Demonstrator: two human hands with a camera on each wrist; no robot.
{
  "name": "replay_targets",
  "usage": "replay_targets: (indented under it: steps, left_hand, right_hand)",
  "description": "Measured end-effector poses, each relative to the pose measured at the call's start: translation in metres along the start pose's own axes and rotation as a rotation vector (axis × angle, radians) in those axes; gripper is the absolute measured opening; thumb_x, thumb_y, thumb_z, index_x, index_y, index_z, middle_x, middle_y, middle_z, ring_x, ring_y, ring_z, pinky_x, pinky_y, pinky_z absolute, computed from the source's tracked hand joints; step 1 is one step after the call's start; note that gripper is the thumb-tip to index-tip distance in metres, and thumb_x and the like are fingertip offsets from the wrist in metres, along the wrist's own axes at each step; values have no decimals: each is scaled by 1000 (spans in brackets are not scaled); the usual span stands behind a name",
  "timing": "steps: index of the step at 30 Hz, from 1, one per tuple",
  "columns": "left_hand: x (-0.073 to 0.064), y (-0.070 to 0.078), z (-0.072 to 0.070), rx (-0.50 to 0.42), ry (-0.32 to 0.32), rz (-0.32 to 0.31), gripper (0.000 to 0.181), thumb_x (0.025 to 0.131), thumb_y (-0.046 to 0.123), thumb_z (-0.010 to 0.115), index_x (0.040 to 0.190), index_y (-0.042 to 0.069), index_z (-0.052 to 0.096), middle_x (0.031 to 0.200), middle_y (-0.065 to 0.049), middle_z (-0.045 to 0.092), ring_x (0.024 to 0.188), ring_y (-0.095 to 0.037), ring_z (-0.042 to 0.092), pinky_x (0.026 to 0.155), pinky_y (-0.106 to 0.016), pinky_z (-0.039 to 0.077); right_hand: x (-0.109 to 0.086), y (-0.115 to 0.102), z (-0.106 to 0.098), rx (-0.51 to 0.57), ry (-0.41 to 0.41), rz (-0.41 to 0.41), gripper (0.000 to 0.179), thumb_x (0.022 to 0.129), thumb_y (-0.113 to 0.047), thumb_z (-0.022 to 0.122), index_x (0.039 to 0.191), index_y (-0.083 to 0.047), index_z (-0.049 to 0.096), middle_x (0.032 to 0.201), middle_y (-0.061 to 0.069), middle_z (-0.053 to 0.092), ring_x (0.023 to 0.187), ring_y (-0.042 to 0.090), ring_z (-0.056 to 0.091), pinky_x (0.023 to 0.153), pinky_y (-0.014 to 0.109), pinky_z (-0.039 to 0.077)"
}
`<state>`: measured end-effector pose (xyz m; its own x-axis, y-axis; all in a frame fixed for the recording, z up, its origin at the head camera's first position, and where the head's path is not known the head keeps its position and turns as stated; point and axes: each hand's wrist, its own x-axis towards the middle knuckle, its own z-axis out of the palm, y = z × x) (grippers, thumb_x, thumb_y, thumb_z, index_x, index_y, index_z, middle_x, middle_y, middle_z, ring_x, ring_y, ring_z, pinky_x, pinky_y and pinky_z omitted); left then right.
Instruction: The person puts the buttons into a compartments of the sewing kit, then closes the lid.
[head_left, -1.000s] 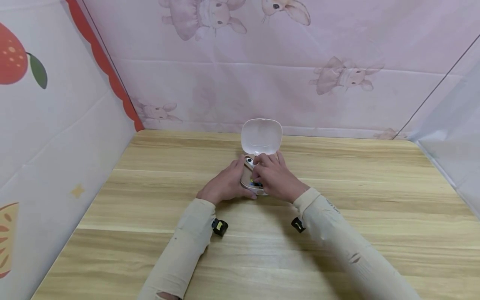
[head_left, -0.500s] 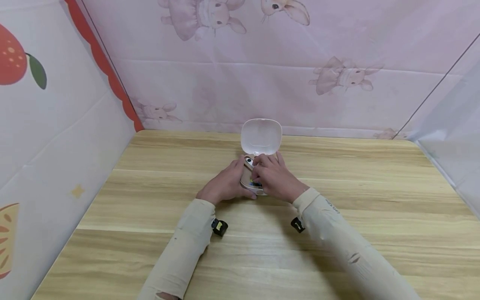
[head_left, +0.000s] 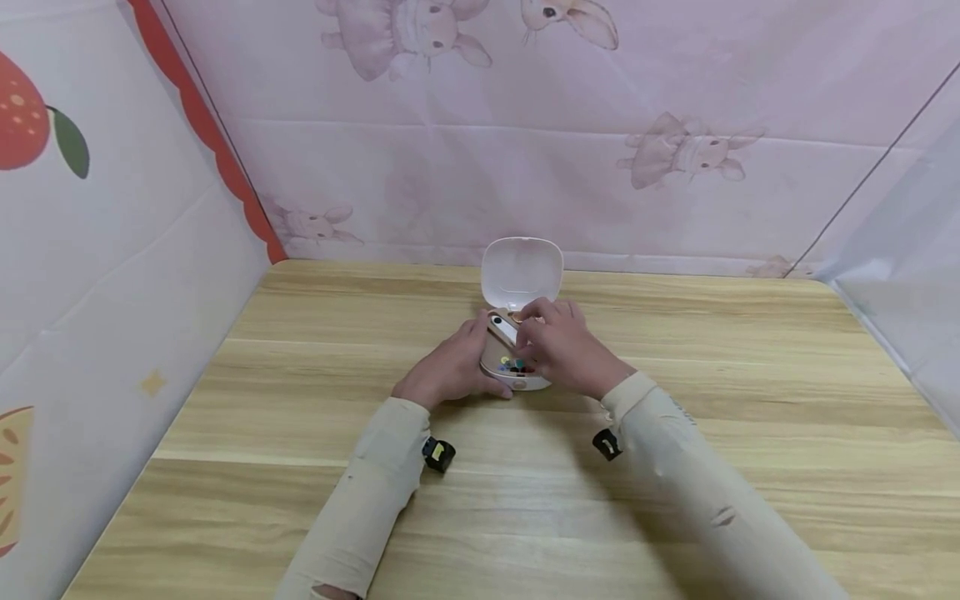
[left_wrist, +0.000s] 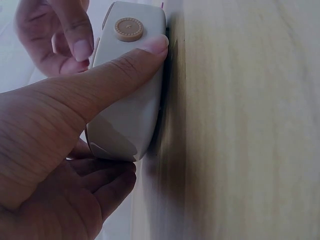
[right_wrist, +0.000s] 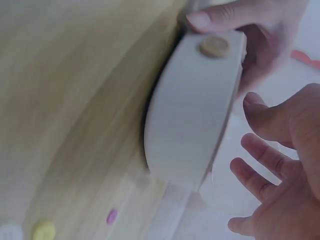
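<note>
A small white box (head_left: 534, 384) stands on the table with its lid (head_left: 522, 268) raised at the back. My left hand (head_left: 452, 365) grips the box's left side, its thumb lying across the front wall below a tan button-like latch (left_wrist: 129, 29). Inside the tan interior lie a white strip-shaped thing (head_left: 505, 328) with a black dot and several tiny colourful pieces (head_left: 513, 365). Over the box's right part hovers my right hand (head_left: 564, 348). Its fingers are loosely bent and apart in the right wrist view, with nothing seen between them.
Wood-grain table (head_left: 337, 317) surrounds the box, with a pink rabbit-print curtain (head_left: 450, 183) behind. In the right wrist view a yellow button-like disc (right_wrist: 44, 231), a white disc (right_wrist: 11, 232) and a small purple piece (right_wrist: 111, 216) lie on the table.
My right hand has shifted slightly right and lifted from the box's middle, uncovering more of the strip and the colourful pieces. The left hand and the box stay put.
</note>
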<state>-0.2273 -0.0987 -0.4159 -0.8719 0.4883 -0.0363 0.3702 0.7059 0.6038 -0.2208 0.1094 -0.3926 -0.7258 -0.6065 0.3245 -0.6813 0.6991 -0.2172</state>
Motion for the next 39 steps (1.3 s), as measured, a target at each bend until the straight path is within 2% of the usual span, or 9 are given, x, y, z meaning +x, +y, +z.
replay_targets:
  steps: [7,12,20,25,33,39]
  left_hand:
    - [0,0,-1,-12,-3,-20,130,76,39,90,162,3,0,160,-20,27,140,-25,37,117,-40,31]
    - [0,1,-2,-4,-10,-34,131,76,40,90,162,2,-1,163,-21,21,147,-27,30,119,-40,26]
    - [-2,2,-1,-7,-13,-32,130,77,38,90,161,1,-1,164,-21,19,149,-29,25,120,-40,24]
    - [-1,2,-1,-1,-16,-32,129,77,38,90,161,0,-1,164,-21,20,148,-28,27,120,-40,24]
    - [0,3,-2,7,-23,-37,129,78,39,89,161,1,-2,164,-21,21,148,-28,28,120,-40,25]
    - [0,3,-2,14,-24,-36,129,78,40,89,161,1,-2,163,-22,21,148,-28,28,120,-41,25]
  right_hand:
    - [-9,13,-15,24,14,67,11,86,3,76,87,-7,71,121,17,59,116,36,47,103,52,29]
    - [-17,23,-23,33,7,137,10,88,3,73,88,-6,70,127,19,57,121,39,46,113,61,20]
    - [-28,39,-23,44,-15,193,12,84,1,79,88,-6,70,129,21,55,121,39,43,106,55,24]
    - [-33,47,-22,26,-49,243,10,84,-2,79,90,-5,72,129,21,55,124,41,42,111,59,18]
    - [-40,55,-21,1,-124,319,7,85,-7,79,89,-8,74,126,17,54,123,47,42,112,69,12]
    - [-43,58,-19,-23,-171,338,9,84,-12,82,87,-11,74,125,18,55,120,47,44,108,69,15]
